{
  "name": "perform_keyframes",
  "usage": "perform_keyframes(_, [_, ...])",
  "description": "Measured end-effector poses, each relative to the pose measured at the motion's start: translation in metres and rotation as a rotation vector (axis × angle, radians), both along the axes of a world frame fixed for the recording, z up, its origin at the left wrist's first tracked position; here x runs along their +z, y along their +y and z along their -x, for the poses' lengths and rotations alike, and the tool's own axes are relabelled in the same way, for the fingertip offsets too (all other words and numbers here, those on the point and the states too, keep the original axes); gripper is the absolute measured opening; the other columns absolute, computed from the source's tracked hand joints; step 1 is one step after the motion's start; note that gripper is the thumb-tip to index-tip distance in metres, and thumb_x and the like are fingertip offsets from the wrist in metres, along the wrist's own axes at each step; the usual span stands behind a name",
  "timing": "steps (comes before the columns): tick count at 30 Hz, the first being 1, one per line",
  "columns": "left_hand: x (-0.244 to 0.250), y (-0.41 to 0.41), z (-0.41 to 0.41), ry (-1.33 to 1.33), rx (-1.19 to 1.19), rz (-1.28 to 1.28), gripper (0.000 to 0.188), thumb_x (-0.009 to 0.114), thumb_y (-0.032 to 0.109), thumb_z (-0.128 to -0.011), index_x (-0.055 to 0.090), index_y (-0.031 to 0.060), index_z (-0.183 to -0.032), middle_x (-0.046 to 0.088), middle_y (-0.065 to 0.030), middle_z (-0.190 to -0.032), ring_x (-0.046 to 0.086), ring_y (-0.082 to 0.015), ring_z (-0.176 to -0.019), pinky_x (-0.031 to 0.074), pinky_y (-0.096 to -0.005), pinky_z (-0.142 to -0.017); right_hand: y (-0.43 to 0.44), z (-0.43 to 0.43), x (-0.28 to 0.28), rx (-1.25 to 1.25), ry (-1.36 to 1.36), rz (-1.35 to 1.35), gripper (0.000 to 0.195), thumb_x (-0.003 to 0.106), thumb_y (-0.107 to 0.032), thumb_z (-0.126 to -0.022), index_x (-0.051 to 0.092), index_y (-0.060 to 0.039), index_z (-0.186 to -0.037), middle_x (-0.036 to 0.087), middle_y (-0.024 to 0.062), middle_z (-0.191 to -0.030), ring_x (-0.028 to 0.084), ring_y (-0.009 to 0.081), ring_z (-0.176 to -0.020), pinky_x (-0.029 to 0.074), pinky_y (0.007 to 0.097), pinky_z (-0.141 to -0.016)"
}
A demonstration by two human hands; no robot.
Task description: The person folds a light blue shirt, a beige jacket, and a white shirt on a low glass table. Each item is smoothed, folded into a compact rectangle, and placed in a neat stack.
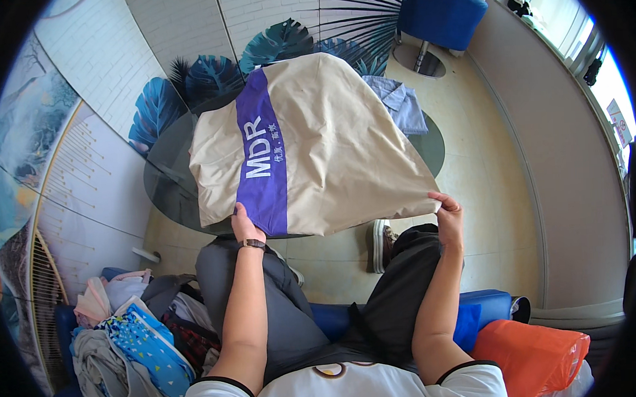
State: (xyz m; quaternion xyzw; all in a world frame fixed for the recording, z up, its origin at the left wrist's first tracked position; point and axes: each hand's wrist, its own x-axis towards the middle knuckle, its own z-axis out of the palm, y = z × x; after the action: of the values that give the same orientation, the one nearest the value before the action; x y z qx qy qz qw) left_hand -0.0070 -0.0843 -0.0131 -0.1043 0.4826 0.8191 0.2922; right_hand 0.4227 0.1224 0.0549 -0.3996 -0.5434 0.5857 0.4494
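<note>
A beige cloth item (336,139) with a wide purple band bearing white writing is spread over the round glass table (168,189). My left hand (246,225) pinches its near edge at the purple band, and a dark-strapped watch (252,244) is on that wrist. My right hand (449,214) grips the near right corner, pulled out past the table's edge above the floor. Between both hands the near edge hangs fairly straight, with soft wrinkles across the cloth. Whether the cloth is a bag or an apron, I cannot tell.
A folded light blue collared shirt (396,102) lies at the table's far right, partly under the cloth. Rumpled clothes (138,339) are heaped on the blue seat at my left. An orange plastic bag (532,354) sits at my right. A blue swivel chair (440,17) stands beyond.
</note>
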Motion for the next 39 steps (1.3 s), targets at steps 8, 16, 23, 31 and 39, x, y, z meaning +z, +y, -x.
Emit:
perform_keyframes(8, [0.025, 0.002, 0.007, -0.075, 0.018, -0.244, 0.063, 0.045, 0.050, -0.104, 0.047, -0.0037, -0.136, 0.053, -0.0156, -0.141, 0.054, -0.0313, -0.127, 0.040, -0.0449, -0.109, 0.009, -0.010, 0.001, -0.083, 0.083, -0.412, 0.007, 0.064, -0.001, -0.092, 0.069, -0.0041, -0.092, 0.053, 0.0081, -0.139, 0.045, 0.0192, -0.131, 0.040, 0.0356, -0.105])
perform_keyframes(16, [0.029, -0.002, 0.022, 0.129, 0.373, -0.191, 0.039, 0.064, 0.018, -0.097, 0.051, 0.0004, -0.129, 0.059, -0.0126, -0.131, 0.060, -0.0302, -0.114, 0.052, -0.0450, -0.096, 0.002, 0.007, 0.010, -0.215, 0.399, -0.223, 0.017, 0.053, -0.011, -0.104, 0.064, -0.0011, -0.095, 0.070, 0.0092, -0.103, 0.063, 0.0209, -0.114, 0.045, 0.0332, -0.104])
perform_keyframes(23, [0.057, -0.038, 0.020, 0.144, 0.505, 0.377, 0.035, 0.054, -0.002, -0.088, 0.055, -0.0094, -0.122, 0.064, -0.0206, -0.118, 0.064, -0.0285, -0.098, 0.053, -0.0403, -0.087, -0.003, -0.003, 0.008, -0.481, -0.179, -0.534, 0.022, 0.056, -0.013, -0.103, 0.055, -0.0042, -0.082, 0.044, -0.0044, -0.072, 0.038, 0.0068, -0.068, 0.033, 0.0241, -0.060])
perform_keyframes(31, [0.040, -0.069, 0.063, 0.638, 0.431, 0.315, 0.050, 0.056, -0.002, -0.085, 0.043, -0.0134, -0.132, 0.061, -0.0189, -0.122, 0.061, -0.0274, -0.106, 0.047, -0.0382, -0.098, -0.005, 0.031, 0.010, -0.339, -0.534, -0.483, 0.019, 0.058, -0.016, -0.101, 0.059, 0.0003, -0.090, 0.060, 0.0123, -0.077, 0.052, 0.0195, -0.071, 0.046, 0.0322, -0.070])
perform_keyframes(39, [0.075, -0.023, -0.017, 1.542, 0.031, 1.281, 0.073, 0.078, 0.019, -0.076, 0.047, 0.0075, -0.142, 0.047, -0.0223, -0.129, 0.045, -0.0405, -0.120, 0.039, -0.0481, -0.100, 0.027, 0.043, -0.021, -0.350, -0.709, -0.392, 0.023, 0.055, -0.021, -0.100, 0.060, 0.0002, -0.093, 0.064, 0.0234, -0.087, 0.061, 0.0419, -0.082, 0.048, 0.0449, -0.074])
